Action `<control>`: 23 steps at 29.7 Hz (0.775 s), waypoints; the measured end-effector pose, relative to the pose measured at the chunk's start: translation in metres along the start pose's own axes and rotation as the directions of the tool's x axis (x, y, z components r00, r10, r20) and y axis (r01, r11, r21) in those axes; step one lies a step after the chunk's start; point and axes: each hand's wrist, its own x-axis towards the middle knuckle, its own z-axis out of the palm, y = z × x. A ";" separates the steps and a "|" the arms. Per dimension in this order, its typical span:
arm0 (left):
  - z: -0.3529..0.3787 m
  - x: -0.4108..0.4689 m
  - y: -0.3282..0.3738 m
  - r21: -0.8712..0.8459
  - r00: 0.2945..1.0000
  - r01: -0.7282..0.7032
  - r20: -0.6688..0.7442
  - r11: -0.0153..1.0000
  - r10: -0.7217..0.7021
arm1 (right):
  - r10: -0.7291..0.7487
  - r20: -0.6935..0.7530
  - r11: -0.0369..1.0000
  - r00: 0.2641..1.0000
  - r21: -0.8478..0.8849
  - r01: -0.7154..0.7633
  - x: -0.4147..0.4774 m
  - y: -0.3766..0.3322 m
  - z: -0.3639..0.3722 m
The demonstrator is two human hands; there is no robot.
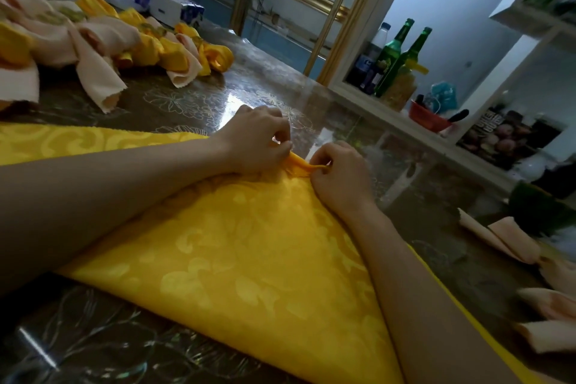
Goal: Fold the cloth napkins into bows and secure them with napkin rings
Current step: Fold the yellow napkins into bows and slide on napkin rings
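yellow napkin (249, 246) spread flat on table (311, 93), centre to 6 o'clock — far corner at 12 o'clock gathered, likely starting pleats | left hand (255, 140) grip narrow, pinching that corner | right hand (339, 174) grip narrow, pinching the fold just beside | finished bows (131, 40) at 10 o'clock | rings: cannot tell

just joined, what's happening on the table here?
A person is working a yellow napkin spread on the glossy table. Both hands meet at its far corner: the left hand and right hand each hold a pinch grip on the fabric, gathering it into small pleats. A pile of finished yellow and peach bows sits at the far left. Loose peach napkins lie at the right edge.
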 end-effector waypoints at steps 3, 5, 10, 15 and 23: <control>0.003 0.002 -0.004 0.063 1.000 -0.015 -0.011 0.998 0.015 | -0.099 -0.016 0.995 0.995 -0.036 0.098 -0.003 -0.001 -0.001; 0.003 0.001 -0.004 0.097 1.000 -0.026 -0.008 0.995 0.027 | -0.085 0.000 0.996 0.996 -0.007 0.085 -0.003 -0.001 0.000; 0.001 0.000 -0.002 0.018 1.000 0.009 0.014 1.000 -0.010 | 0.167 0.065 0.959 0.984 0.220 -0.177 0.000 -0.001 0.000; 0.002 0.003 -0.003 0.127 0.986 0.002 0.164 0.992 -0.023 | 0.184 0.204 0.943 0.962 0.240 -0.231 0.001 0.002 -0.006; -0.005 0.005 -0.005 0.026 0.980 -0.013 0.200 1.000 0.008 | 0.157 0.365 0.926 0.918 0.268 -0.265 0.001 -0.003 -0.026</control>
